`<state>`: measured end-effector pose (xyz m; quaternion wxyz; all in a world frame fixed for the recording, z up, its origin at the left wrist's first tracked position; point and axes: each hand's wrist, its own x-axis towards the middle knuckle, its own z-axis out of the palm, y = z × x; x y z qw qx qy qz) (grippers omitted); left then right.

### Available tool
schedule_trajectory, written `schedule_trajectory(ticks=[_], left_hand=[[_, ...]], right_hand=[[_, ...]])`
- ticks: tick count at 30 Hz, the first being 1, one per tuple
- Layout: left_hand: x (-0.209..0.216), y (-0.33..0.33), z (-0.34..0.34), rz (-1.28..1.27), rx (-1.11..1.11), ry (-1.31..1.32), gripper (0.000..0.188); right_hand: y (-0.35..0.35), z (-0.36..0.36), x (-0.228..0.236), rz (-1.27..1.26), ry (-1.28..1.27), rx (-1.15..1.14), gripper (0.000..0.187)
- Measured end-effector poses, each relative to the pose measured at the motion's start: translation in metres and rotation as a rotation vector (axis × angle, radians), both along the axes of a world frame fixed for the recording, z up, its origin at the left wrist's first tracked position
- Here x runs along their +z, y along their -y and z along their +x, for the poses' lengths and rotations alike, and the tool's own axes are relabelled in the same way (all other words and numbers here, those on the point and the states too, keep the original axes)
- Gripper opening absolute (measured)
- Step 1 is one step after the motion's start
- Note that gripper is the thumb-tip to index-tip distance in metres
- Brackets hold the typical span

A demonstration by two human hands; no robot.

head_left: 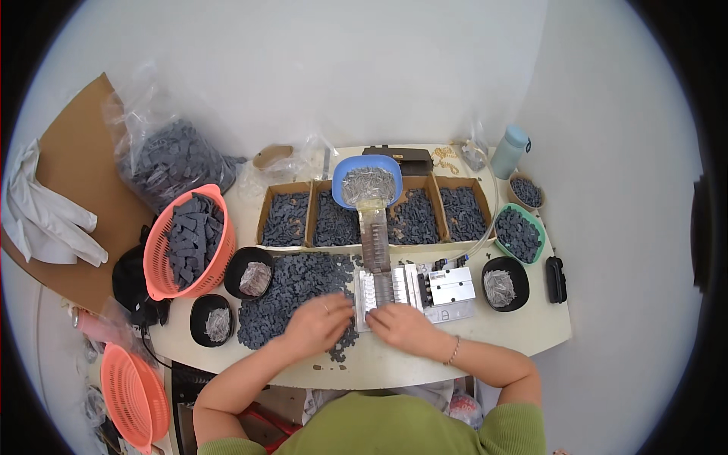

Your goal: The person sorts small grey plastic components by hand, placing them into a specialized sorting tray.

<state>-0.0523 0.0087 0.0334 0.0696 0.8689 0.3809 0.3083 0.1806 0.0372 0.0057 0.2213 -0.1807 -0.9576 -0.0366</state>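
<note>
My left hand (317, 326) is over the right edge of a spread of small dark grey pieces (284, 292), its fingers bent together beside a silver metal fixture (364, 292). Whatever it pinches is too small to make out. My right hand (406, 329) lies at the near end of the fixture, fingertips pressed together on its near left part; anything between them is hidden. A clear chute (374, 239) with thin pins runs down to the fixture from a blue bowl (339, 182) heaped with pins. A silver block with air fittings (451, 288) is joined at the right.
Behind stands a divided cardboard tray (310, 216) of dark pieces. Black bowls (199, 334) of pins sit left and right, near a coral basket (155, 258) of larger grey strips. At right are a green basket (540, 227), a bottle (509, 152) and a black case (556, 280).
</note>
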Motion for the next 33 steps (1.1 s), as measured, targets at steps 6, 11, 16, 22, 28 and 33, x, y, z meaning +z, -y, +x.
schedule_trajectory(ticks=[6, 11, 16, 22, 28, 33], left_hand=[[0.008, -0.099, -0.011, -0.016, 0.251, -0.081, 0.025], [-0.011, -0.176, 0.007, -0.426, 0.412, -0.467, 0.065], [-0.018, -0.203, 0.016, -0.581, 0.45, -0.547, 0.064], [-0.038, -0.197, 0.012, -0.394, 0.437, -0.412, 0.047], [-0.005, -0.177, -0.009, -0.518, 0.131, -0.223, 0.031], [0.031, -0.152, -0.033, -0.573, 0.028, 0.031, 0.032]], right_hand=[[0.006, 0.005, 0.013, 0.06, 0.001, 0.026, 0.024], [-0.075, 0.023, 0.038, -0.197, -0.103, -0.222, 0.015], [-0.173, 0.044, 0.038, 0.071, 0.056, -0.544, 0.015], [-0.205, 0.007, 0.01, -0.034, 0.409, -0.682, 0.024], [-0.187, 0.006, 0.023, -0.307, 0.264, -0.477, 0.024], [-0.165, 0.02, 0.046, -0.546, 0.124, -0.447, 0.02]])
